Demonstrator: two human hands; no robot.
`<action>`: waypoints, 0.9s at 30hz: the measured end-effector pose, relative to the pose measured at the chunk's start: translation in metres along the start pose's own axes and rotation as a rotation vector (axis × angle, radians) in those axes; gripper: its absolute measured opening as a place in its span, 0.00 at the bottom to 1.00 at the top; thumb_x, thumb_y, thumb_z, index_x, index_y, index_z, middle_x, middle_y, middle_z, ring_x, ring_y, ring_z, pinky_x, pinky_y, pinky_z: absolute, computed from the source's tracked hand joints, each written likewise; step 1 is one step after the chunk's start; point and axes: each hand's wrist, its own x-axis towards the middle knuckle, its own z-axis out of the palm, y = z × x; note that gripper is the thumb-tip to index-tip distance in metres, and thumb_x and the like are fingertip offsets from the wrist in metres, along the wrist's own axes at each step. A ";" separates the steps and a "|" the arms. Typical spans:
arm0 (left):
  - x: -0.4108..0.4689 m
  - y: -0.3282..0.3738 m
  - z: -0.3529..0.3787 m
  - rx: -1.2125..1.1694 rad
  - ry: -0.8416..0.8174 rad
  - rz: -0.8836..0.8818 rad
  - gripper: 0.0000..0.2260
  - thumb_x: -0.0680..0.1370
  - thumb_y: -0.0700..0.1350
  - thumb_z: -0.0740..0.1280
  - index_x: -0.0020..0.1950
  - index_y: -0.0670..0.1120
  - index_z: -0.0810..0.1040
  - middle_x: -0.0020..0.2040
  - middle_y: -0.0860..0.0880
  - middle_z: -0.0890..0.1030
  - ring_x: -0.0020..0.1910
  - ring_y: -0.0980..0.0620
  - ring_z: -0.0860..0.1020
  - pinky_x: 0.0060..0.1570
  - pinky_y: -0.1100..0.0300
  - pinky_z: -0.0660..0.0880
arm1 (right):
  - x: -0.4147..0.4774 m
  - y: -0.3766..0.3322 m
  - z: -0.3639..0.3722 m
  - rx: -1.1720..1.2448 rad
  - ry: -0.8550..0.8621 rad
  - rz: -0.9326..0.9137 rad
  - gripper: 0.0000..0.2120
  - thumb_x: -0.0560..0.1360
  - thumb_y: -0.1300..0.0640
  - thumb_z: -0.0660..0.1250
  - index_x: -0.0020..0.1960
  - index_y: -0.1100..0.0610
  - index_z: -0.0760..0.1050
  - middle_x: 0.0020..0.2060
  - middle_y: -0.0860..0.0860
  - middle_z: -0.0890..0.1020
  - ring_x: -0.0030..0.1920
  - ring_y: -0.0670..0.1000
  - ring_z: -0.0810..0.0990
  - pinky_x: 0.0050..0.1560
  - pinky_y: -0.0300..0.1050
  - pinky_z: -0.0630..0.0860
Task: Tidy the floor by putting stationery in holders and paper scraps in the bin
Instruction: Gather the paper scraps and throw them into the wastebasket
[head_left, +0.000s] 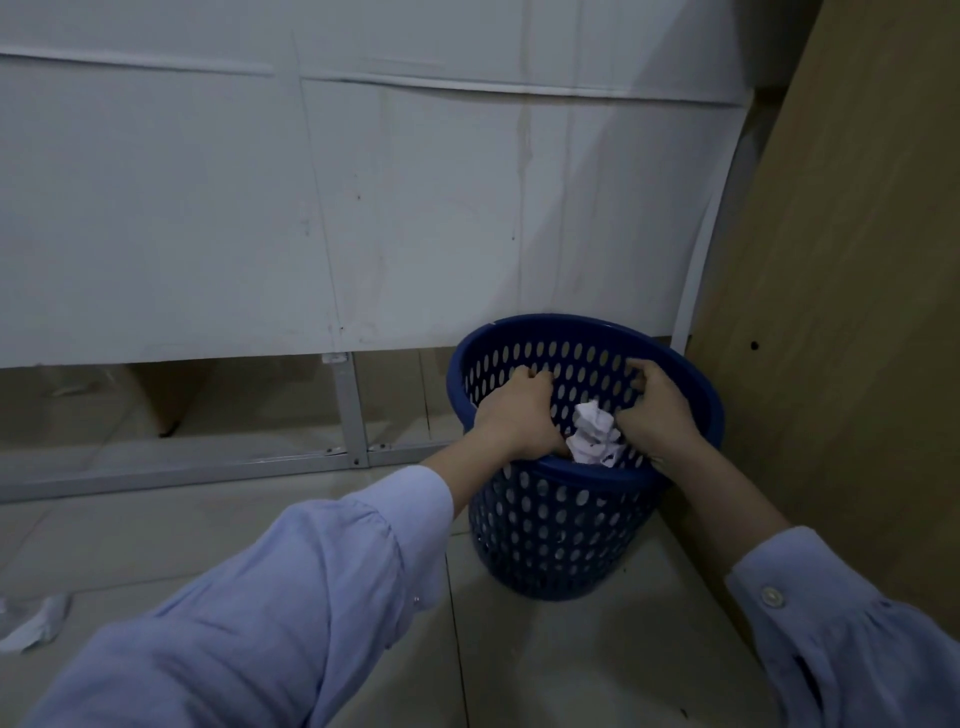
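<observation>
A blue perforated bin (561, 530) stands on the floor against a wooden panel. Both of my hands are inside its mouth. My left hand (519, 415) is curled into a fist on the left, and my right hand (657, 410) is curled on the right. A wad of crumpled white paper (595, 434) sits between the heels of the two hands, just above the near rim, touching both. I cannot see whether the curled fingers hold anything. Another white paper scrap (36, 623) lies on the floor at the far left.
A white partition (260, 208) on a metal frame stands behind the bin, with a gap under it. A tall wooden panel (841, 312) closes off the right side. Pale floor tiles (571, 665) spread in front of the bin.
</observation>
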 end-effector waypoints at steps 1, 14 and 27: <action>0.000 0.000 0.000 -0.010 -0.005 -0.005 0.34 0.68 0.54 0.74 0.68 0.44 0.66 0.64 0.45 0.68 0.60 0.45 0.72 0.57 0.49 0.75 | 0.000 0.000 0.000 0.006 0.011 0.011 0.28 0.73 0.73 0.62 0.70 0.57 0.65 0.65 0.56 0.72 0.60 0.51 0.71 0.54 0.42 0.70; 0.003 -0.004 0.002 -0.092 -0.016 -0.003 0.13 0.70 0.47 0.72 0.53 0.48 0.78 0.51 0.49 0.80 0.49 0.49 0.78 0.51 0.49 0.79 | -0.001 0.001 0.006 0.062 0.102 -0.022 0.08 0.77 0.64 0.60 0.49 0.56 0.76 0.40 0.54 0.82 0.36 0.50 0.80 0.37 0.42 0.78; -0.027 -0.021 -0.075 -0.065 0.121 0.109 0.20 0.75 0.48 0.69 0.64 0.41 0.73 0.61 0.43 0.77 0.57 0.47 0.76 0.53 0.60 0.72 | -0.024 -0.020 0.004 -0.113 0.169 -0.189 0.09 0.77 0.62 0.62 0.57 0.57 0.72 0.37 0.50 0.77 0.35 0.48 0.76 0.31 0.41 0.70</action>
